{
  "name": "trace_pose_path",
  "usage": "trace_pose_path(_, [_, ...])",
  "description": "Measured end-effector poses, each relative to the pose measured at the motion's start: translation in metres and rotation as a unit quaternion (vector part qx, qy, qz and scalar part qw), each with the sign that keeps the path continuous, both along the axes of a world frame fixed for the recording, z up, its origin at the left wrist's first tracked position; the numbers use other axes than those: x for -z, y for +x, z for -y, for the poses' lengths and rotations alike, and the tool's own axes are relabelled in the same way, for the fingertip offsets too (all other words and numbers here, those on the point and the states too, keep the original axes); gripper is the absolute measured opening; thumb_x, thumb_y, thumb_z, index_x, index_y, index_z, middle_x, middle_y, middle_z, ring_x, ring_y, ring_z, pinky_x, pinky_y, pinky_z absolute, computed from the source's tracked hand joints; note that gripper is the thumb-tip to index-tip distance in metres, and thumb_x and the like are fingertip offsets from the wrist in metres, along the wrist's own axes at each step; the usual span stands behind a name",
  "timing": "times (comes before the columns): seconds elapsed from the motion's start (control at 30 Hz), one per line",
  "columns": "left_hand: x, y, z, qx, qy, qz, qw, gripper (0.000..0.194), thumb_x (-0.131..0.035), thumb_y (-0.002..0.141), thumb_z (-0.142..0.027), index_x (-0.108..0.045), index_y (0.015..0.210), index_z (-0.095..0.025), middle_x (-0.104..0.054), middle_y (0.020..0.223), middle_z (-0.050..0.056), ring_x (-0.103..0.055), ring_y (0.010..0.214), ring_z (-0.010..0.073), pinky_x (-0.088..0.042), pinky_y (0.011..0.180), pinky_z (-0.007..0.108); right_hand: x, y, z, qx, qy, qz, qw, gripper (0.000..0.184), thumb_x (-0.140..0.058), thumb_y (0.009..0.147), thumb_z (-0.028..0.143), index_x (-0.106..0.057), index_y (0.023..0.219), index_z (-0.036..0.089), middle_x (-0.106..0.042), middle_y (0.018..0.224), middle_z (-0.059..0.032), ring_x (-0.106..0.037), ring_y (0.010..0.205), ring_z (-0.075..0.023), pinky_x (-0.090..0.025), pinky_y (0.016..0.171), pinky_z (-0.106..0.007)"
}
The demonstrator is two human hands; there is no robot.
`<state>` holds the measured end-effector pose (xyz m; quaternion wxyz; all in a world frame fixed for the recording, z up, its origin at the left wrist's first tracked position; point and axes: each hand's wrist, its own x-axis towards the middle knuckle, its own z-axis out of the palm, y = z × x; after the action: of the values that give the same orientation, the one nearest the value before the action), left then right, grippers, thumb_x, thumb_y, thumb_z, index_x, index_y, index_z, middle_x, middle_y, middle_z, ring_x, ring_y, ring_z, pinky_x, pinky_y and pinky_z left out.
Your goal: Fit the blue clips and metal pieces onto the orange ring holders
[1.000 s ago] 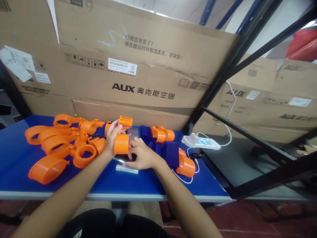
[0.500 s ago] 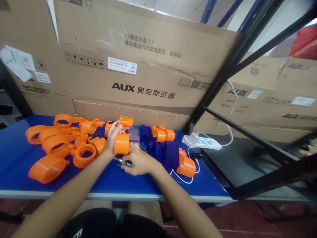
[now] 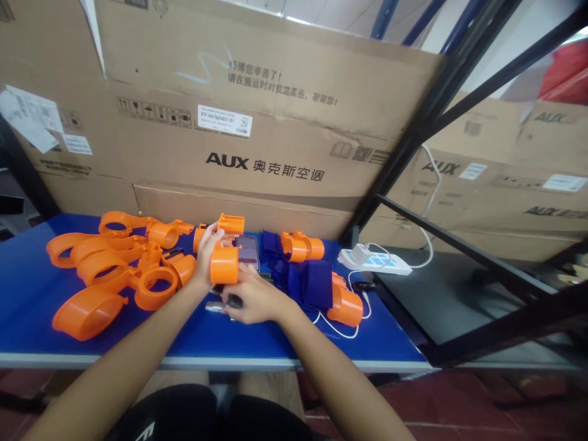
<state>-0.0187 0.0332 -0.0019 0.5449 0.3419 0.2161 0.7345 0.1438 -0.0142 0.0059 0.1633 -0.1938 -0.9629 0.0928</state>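
Observation:
My left hand [image 3: 205, 257] is closed around an orange plastic cylinder [image 3: 225, 264], held just above the blue table [image 3: 37, 288]. My right hand [image 3: 252, 297] lies lower, just right of the cylinder, with its fingers curled over a dark tool [image 3: 234, 301] and a small silver piece [image 3: 214, 307] on the table. A phone [image 3: 248, 250] lies flat just behind both hands.
A heap of orange ring-shaped parts [image 3: 110, 269] fills the table's left. Dark blue blocks [image 3: 310, 282] and more orange cylinders [image 3: 301, 247] lie to the right, then a white power strip [image 3: 373, 261] with cables. Large cardboard boxes [image 3: 257, 116] stand behind. A black metal frame [image 3: 459, 245] crosses the right side.
My right hand slid left and toward me, covering the silver piece and closing on the dark tool. The left hand and orange cylinder stayed nearly in place.

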Motion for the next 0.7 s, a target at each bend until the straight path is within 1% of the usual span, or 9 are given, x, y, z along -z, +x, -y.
trace_pose_path(0.1, [0.0, 0.0, 0.0, 0.003, -0.006, -0.007, 1.0, 0.037, -0.079, 0.077, -0.039, -0.058, 0.102, -0.021, -0.072, 0.089, 0.004, -0.058, 0.053, 0.0075, -0.054, 0.056, 0.022, -0.002, 0.006, 0.0, 0.03, 0.006, 0.006, 1.0, 0.015, -0.078, 0.081, 0.033, -0.074, 0.092, 0.023, -0.059, 0.117, -0.009, -0.045, 0.107, -0.0286, -0.037, 0.096, -0.043])
trace_pose_path(0.17, [0.0, -0.001, -0.001, 0.005, -0.006, -0.006, 1.0, 0.036, -0.079, 0.077, -0.038, -0.058, 0.1, -0.021, -0.072, 0.089, 0.003, -0.058, 0.053, 0.0072, -0.054, 0.056, 0.022, -0.002, 0.007, -0.001, 0.041, 0.005, 0.01, 0.999, 0.014, -0.077, 0.082, 0.033, -0.075, 0.092, 0.023, -0.057, 0.116, -0.0094, -0.043, 0.106, -0.029, -0.037, 0.095, -0.045])
trace_pose_path(0.33, [0.001, -0.002, -0.001, 0.008, -0.007, -0.006, 1.0, 0.036, -0.079, 0.077, -0.039, -0.059, 0.101, -0.021, -0.071, 0.088, 0.003, -0.059, 0.053, 0.0074, -0.053, 0.056, 0.021, -0.001, 0.006, -0.003, 0.04, 0.005, 0.005, 0.999, 0.009, -0.07, 0.087, 0.029, -0.076, 0.09, 0.023, -0.056, 0.112, -0.0096, -0.042, 0.107, -0.0293, -0.037, 0.096, -0.047])
trace_pose_path(0.47, [0.001, -0.001, -0.001, 0.012, -0.009, 0.004, 1.0, 0.035, -0.078, 0.078, -0.037, -0.059, 0.102, -0.021, -0.071, 0.088, 0.003, -0.058, 0.052, 0.0071, -0.053, 0.054, 0.021, 0.001, 0.004, -0.005, 0.041, -0.002, -0.002, 0.999, 0.007, -0.068, 0.087, 0.025, -0.074, 0.084, 0.021, -0.057, 0.111, -0.0101, -0.043, 0.106, -0.0287, -0.038, 0.096, -0.045])
trace_pose_path(0.6, [0.0, -0.001, -0.001, 0.014, -0.011, 0.009, 1.0, 0.035, -0.078, 0.079, -0.036, -0.059, 0.104, -0.021, -0.073, 0.089, 0.005, -0.059, 0.052, 0.008, -0.054, 0.055, 0.022, 0.001, 0.002, -0.008, 0.031, -0.035, -0.027, 0.999, 0.004, -0.066, 0.084, 0.018, -0.07, 0.083, 0.02, -0.06, 0.111, -0.0085, -0.046, 0.105, -0.0264, -0.039, 0.097, -0.041])
trace_pose_path(0.7, [0.002, -0.003, -0.001, 0.007, -0.002, 0.007, 1.0, 0.034, -0.077, 0.08, -0.039, -0.059, 0.101, -0.019, -0.074, 0.089, 0.007, -0.063, 0.057, 0.0106, -0.055, 0.058, 0.023, -0.003, 0.005, -0.012, 0.018, -0.091, -0.056, 0.994, 0.006, -0.065, 0.082, 0.015, -0.068, 0.082, 0.02, -0.063, 0.106, -0.006, -0.051, 0.104, -0.0241, -0.04, 0.098, -0.039])
